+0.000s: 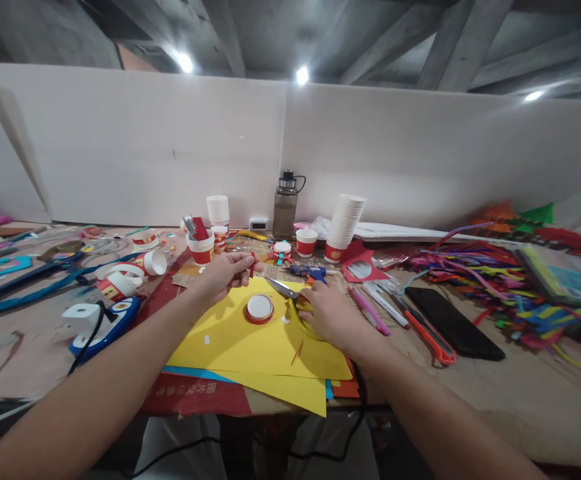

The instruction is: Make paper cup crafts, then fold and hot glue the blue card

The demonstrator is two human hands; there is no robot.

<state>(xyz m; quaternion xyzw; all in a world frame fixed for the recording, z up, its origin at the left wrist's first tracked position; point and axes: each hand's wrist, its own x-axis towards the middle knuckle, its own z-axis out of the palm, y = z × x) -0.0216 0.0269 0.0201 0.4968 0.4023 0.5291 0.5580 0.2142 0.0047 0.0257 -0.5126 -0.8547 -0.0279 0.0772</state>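
Note:
My left hand (225,272) is closed in a pinch on a small red piece (251,265) above the far edge of a yellow paper sheet (250,343). My right hand (331,315) is wrapped round the yellow handles of a pair of scissors (284,289), whose blades point left toward the red piece. An upturned cut paper cup base (259,309), red-rimmed with a white top, rests on the yellow sheet between my hands. More coloured sheets lie under the yellow one.
A stack of paper cups (344,227), a dark water bottle (285,207), a blue glue gun (309,271), pens (370,310), an orange box cutter (427,337), a black phone (453,323) and a heap of coloured strips (495,280) lie right. Cut cups (130,270) lie left.

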